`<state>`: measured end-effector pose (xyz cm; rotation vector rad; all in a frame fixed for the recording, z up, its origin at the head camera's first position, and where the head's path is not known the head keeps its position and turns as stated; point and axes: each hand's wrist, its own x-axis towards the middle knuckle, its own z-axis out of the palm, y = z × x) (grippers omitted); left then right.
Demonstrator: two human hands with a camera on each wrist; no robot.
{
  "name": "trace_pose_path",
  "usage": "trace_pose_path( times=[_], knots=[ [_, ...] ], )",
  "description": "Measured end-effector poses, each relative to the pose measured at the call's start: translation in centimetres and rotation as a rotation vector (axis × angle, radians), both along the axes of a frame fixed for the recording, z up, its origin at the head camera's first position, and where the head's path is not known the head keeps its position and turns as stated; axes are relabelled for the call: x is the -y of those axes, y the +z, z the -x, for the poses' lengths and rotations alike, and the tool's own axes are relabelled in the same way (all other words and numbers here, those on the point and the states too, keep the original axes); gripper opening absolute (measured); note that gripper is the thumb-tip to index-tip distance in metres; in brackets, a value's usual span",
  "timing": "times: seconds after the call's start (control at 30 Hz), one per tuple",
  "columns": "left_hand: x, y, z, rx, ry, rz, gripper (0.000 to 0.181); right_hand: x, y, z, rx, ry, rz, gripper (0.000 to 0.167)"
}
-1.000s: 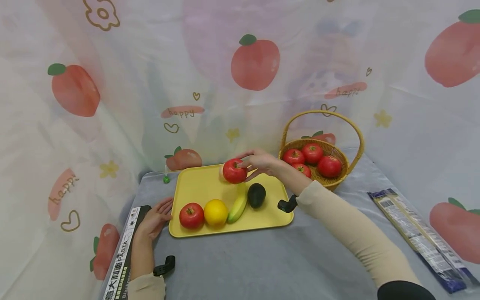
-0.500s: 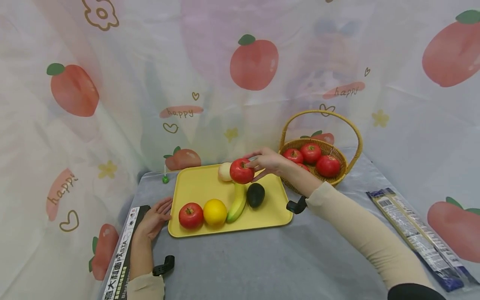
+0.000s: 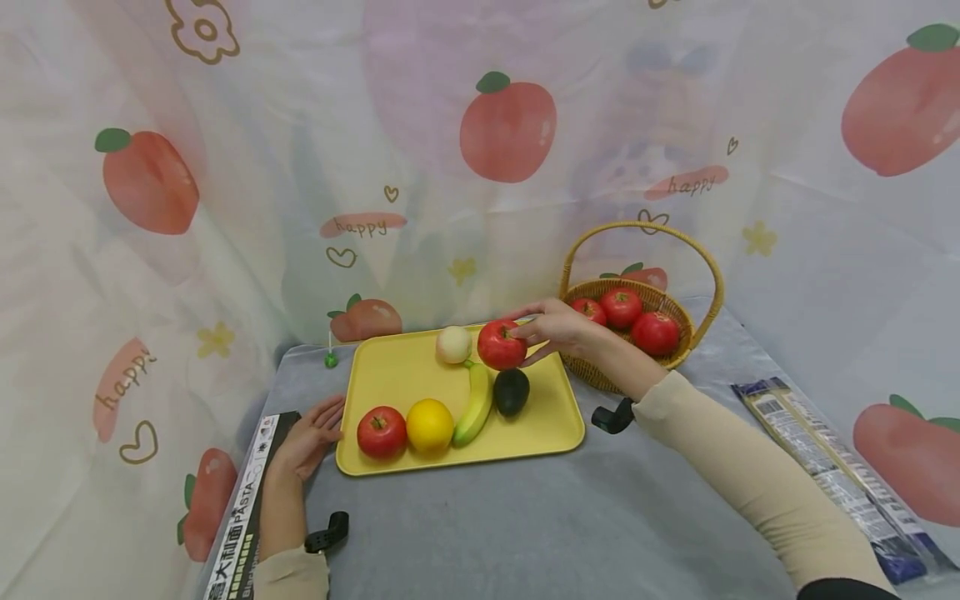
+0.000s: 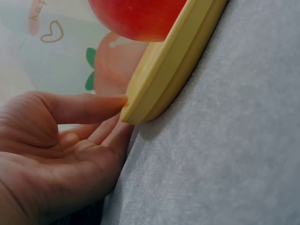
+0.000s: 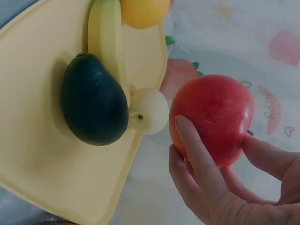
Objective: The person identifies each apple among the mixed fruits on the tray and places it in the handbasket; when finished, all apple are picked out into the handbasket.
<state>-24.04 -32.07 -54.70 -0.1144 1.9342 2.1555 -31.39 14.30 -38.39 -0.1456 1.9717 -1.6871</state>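
Note:
My right hand (image 3: 558, 327) holds a red apple (image 3: 502, 344) above the back right part of a yellow tray (image 3: 390, 375). In the right wrist view, fingers and thumb curl round the apple (image 5: 213, 117). On the tray lie another red apple (image 3: 382, 432), an orange-yellow round fruit (image 3: 430, 425), a banana (image 3: 476, 406), a dark avocado-like fruit (image 3: 512, 392) and a pale round fruit (image 3: 453, 344). My left hand (image 3: 309, 437) touches the tray's left edge. The thumb tip meets the rim in the left wrist view; the other fingertips are partly hidden.
Right of the tray stands a wicker basket (image 3: 684, 321) with an arched handle and several red apples. A pasta box (image 3: 243, 508) lies at left, under my left forearm. A long blue and clear packet (image 3: 832, 475) lies at far right. Printed cloth hangs behind.
My right hand has moved right with the apple, from over the pale fruit to behind the avocado-like fruit. The pale fruit now shows fully. My left hand stays in place.

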Motion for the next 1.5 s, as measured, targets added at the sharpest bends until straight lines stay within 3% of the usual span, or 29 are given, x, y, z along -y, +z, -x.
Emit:
trace_pose_path(
  times=[0.4, 0.9, 1.13, 1.5],
  knots=[
    [-0.3, 0.5, -0.4, -0.007, -0.011, -0.032, 0.081, -2.6, -0.1, 0.0, 0.011, -0.048, -0.050, 0.049],
    [-0.3, 0.7, -0.6, -0.002, 0.028, -0.038, 0.085, -6.0, -0.3, 0.1, 0.023, -0.092, -0.011, 0.051],
    [-0.4, 0.7, -0.5, 0.033, 0.030, -0.038, 0.083, -7.6, -0.5, 0.0, 0.016, -0.106, -0.057, 0.055],
    [-0.2, 0.4, -0.3, 0.020, 0.020, -0.040, 0.084, -10.3, -0.3, -0.4, -0.004, -0.104, -0.102, 0.056]
  ],
)
